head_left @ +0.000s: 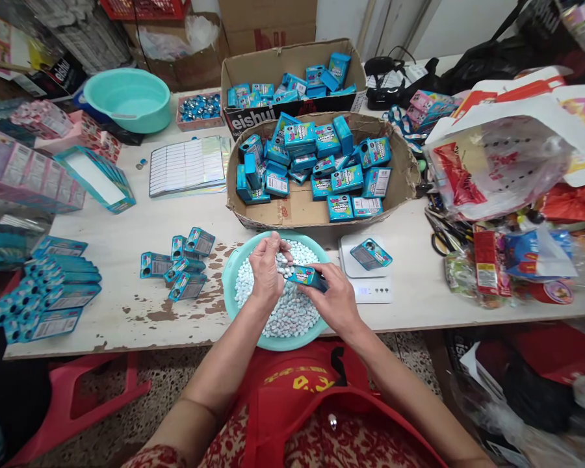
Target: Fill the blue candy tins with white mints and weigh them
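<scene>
Over a turquoise bowl [229, 279] of small pale candies [287, 320], my right hand [335, 294] grips a blue candy box [306, 276], held tilted with one end toward my left hand [268, 265]. My left hand is curled around some of the pale candies at that end of the box. Just right of the bowl, another blue box [371, 254] lies on a white scale [374, 290]. Several blue boxes [185, 286] lie on the table left of the bowl.
Behind the bowl stand two cardboard cartons [277, 214] of blue boxes. Stacked boxes [58, 292] and an empty turquoise basin [127, 97] are at the left. Scissors [441, 237] and plastic packets [487, 266] lie at the right, on the table [141, 331].
</scene>
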Available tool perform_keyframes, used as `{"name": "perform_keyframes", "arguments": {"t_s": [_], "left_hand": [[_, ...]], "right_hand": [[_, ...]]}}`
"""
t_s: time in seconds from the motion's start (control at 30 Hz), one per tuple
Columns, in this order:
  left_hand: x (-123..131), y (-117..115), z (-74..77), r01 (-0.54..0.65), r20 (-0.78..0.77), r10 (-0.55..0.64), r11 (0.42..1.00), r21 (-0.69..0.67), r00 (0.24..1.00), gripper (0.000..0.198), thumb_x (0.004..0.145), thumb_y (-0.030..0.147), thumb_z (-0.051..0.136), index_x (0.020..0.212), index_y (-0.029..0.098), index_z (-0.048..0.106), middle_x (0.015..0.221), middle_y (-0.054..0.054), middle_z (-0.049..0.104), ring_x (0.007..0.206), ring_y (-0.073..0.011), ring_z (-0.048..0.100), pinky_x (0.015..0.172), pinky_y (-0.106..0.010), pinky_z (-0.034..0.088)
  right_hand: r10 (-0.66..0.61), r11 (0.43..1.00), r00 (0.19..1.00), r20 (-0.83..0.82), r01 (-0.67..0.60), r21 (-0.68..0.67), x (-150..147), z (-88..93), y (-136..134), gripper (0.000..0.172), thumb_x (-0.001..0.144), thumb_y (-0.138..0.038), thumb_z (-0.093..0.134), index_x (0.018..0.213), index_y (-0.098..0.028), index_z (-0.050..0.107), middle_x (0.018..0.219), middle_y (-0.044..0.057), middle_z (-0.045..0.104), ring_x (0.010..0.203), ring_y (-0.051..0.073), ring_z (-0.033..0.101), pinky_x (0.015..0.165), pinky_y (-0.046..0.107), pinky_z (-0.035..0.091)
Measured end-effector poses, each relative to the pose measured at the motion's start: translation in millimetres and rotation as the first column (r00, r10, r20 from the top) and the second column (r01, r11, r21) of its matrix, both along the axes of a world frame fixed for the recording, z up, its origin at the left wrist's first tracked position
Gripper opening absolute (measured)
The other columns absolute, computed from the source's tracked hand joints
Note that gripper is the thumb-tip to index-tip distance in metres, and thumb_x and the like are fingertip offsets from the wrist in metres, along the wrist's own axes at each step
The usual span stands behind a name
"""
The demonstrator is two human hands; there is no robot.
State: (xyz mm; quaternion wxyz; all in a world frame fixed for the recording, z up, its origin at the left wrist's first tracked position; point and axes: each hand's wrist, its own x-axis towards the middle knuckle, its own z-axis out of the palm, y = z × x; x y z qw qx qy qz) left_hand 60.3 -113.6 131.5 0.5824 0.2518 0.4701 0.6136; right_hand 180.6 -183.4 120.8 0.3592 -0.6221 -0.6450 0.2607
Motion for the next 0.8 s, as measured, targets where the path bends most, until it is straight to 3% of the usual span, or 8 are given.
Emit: {"name": "perform_keyframes", "arguments": {"t_s": [0.37, 0.6, 0.8], "left_hand": [[0.8, -3.4, 5.2, 0.040, -0.020, -0.040, 0.999, 0.010, 0.999, 0.031, 0.073, 0.041, 0.071, 0.068, 0.016, 0.053, 0.058, 0.003, 0.056, 0.047, -0.0074, 0.053, 0.048, -0.020, 0.043], [0.0, -4.1, 9.2, 0.027, -0.039, -0.028, 1.000, -0.013, 0.999, 0.032, 0.074, 0.046, 0.068, 0.073, 0.017, 0.055, 0.056, 0.003, 0.057, 0.046, -0.0088, 0.055, 0.049, -0.021, 0.045], [3.1, -11.6, 8.9, 0.070, -0.060, -0.067, 0.996, 0.055, 0.996, 0.027, 0.077, 0.043, 0.065, 0.075, 0.017, 0.057, 0.062, 0.002, 0.059, 0.048, -0.0088, 0.057, 0.049, -0.020, 0.044]], "right_hand": [[-0.031, 0.999, 0.998, -0.048, 0.030, -0.023, -3.4, 7.5, -0.4, 0.026, 0.077, -0.027, 0.071, 0.100, -0.024, 0.061, 0.097, 0.005, 0.066, 0.096, 0.025, 0.061, 0.082, 0.039, 0.047], [-0.041, 0.999, 0.996, -0.073, 0.041, -0.008, -2.9, 12.4, -2.0, 0.027, 0.076, -0.026, 0.071, 0.101, -0.023, 0.061, 0.096, 0.004, 0.066, 0.095, 0.024, 0.060, 0.082, 0.038, 0.046], [-0.037, 0.999, 0.996, -0.083, 0.035, -0.027, -5.3, 11.8, 1.6, 0.026, 0.075, -0.024, 0.072, 0.099, -0.024, 0.062, 0.096, 0.004, 0.067, 0.095, 0.024, 0.061, 0.082, 0.037, 0.046]]}}
